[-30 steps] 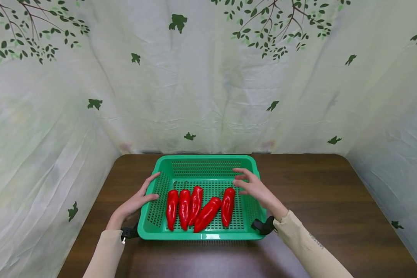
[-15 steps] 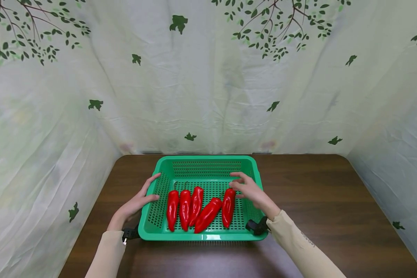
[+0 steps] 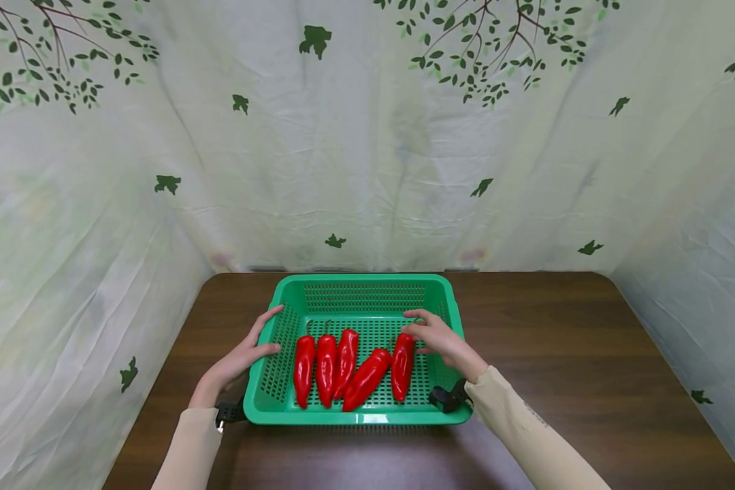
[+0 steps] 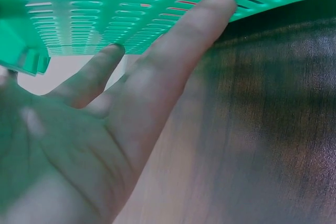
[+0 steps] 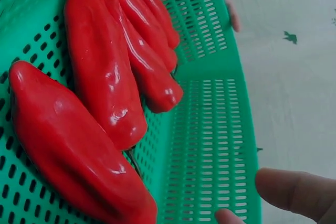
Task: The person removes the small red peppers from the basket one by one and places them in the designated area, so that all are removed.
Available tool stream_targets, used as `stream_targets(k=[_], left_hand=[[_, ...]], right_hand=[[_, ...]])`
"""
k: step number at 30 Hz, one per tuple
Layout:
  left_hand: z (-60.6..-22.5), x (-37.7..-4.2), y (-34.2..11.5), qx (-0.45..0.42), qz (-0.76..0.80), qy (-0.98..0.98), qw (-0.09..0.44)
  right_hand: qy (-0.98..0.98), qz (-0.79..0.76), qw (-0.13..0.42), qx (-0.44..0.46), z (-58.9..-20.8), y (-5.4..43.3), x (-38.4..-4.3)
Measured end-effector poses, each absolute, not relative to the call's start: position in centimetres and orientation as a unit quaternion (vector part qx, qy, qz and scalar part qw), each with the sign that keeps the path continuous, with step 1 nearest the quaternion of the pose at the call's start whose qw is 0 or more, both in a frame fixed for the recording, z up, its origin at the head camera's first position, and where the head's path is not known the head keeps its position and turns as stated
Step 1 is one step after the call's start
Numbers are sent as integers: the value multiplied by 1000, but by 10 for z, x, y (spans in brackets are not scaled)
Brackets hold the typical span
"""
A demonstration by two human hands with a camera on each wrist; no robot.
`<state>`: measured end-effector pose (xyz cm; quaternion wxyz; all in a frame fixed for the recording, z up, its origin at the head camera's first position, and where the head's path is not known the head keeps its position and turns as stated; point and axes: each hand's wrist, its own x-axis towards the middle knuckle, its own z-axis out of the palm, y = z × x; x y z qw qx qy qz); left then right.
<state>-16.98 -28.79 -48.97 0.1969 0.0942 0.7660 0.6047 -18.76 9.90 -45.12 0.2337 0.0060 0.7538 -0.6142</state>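
Observation:
In the head view, several red peppers lie side by side in a green perforated basket (image 3: pixel 367 280). My left hand (image 3: pixel 245 355) holds the basket's left side, thumb and index finger at the rim. Other fingers (image 4: pixel 173 51) lie along the outside of its slotted wall in the left wrist view. My right hand (image 3: pixel 439 340) is over the basket's right part, fingertips right at the stem end of the rightmost pepper (image 3: pixel 402 371). In the right wrist view that pepper (image 5: pixel 73 150) is nearest, its stem end cut off by the frame, with two fingertips to its right.
The basket stands on a dark brown wooden table (image 3: pixel 539 340), near its far middle. A pale cloth (image 3: pixel 367 170) printed with leaves and birds hangs behind and on both sides. A black wrist camera (image 3: pixel 448 398) sits on the right wrist, over the basket's near right corner.
My right hand has moved left and down, from the basket's right side to the top of the rightmost pepper. The left hand, basket and peppers have stayed put.

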Motion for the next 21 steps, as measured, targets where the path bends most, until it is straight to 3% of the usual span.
stream_targets(k=[21], left_hand=[[-493,-170,-289,104,615,758,192]], right_hand=[[801,-534,270,-24,-469,93,-193]])
